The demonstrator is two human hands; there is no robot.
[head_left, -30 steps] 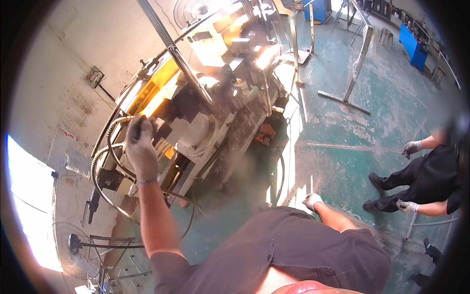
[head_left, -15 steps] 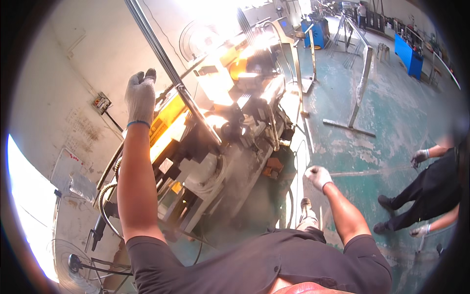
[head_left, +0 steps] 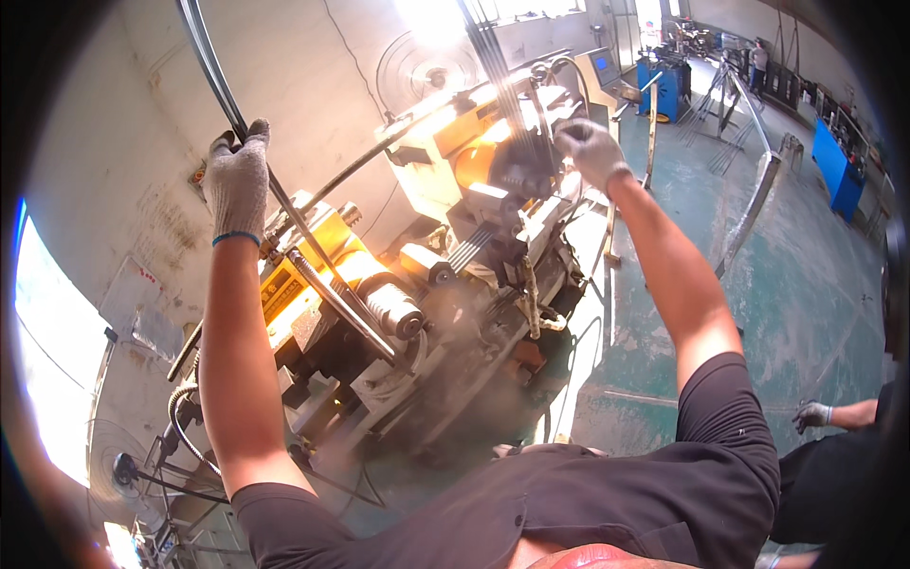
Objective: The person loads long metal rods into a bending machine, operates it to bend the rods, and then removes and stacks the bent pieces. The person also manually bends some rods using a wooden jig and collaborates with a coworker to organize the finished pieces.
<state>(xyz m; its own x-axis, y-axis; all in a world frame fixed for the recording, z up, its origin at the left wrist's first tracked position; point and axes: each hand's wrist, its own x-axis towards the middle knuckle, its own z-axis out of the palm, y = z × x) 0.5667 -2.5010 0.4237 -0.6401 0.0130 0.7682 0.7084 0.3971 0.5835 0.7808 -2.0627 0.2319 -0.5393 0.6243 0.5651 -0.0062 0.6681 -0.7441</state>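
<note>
My left hand (head_left: 237,185), in a pale knitted glove with a blue cuff, is closed around long thin metal rods (head_left: 204,52). They slope down to the right, their lower ends against a yellow and grey machine (head_left: 313,275). My right hand (head_left: 590,154), also gloved, is raised at the machine's far end. It is beside a second bundle of upright metal rods (head_left: 498,66). Motion smears its fingers, so I cannot tell whether they grip anything. Between my hands lie the machine's cylindrical steel part (head_left: 393,308) and its yellow clamp blocks (head_left: 436,142).
A round fan (head_left: 431,76) stands behind the machine by the wall. Blue machines (head_left: 839,166) and a metal stand (head_left: 754,204) are on the green floor at the right. Another person's gloved hand (head_left: 811,415) shows at the right edge. A ribbed hose (head_left: 180,417) hangs at the left.
My left hand has moved left and closed on the rods. My right hand has risen from low beside my body to the machine's far end. The view has shifted; the other person is lower.
</note>
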